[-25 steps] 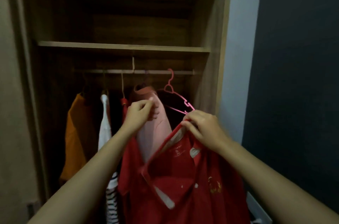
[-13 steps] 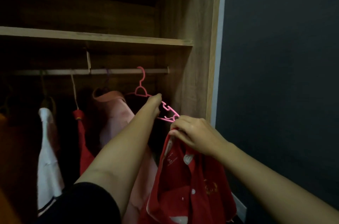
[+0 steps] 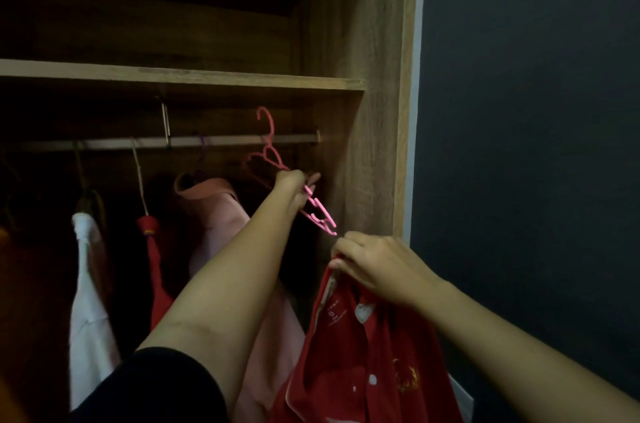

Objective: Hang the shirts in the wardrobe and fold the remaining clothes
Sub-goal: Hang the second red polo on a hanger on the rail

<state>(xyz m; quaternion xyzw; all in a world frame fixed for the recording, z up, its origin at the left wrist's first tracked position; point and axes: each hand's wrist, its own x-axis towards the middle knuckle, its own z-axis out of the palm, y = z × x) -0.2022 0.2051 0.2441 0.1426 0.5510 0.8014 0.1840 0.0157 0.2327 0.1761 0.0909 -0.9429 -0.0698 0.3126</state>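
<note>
A red polo shirt (image 3: 363,346) with white collar trim hangs from my right hand (image 3: 372,265), which pinches its collar at the lower middle. Just above, my left hand (image 3: 294,187) grips the right arm of a pink plastic hanger (image 3: 273,159). The hanger's hook sits in front of the wardrobe rail (image 3: 225,140), raised above it; whether it still touches the rail I cannot tell. The hanger's lower tip ends close above my right hand.
On the rail hang a pink shirt (image 3: 214,214), a red garment (image 3: 156,270) and a white shirt (image 3: 85,277). A wooden shelf (image 3: 180,77) runs above the rail. The wardrobe's right side panel (image 3: 367,110) stands close by, with a dark wall (image 3: 526,145) beyond.
My left hand left the shirt, reached up and took hold of the pink hanger, which now sits lifted and tilted. The shirt now hangs from my right hand alone. The view shifted right.
</note>
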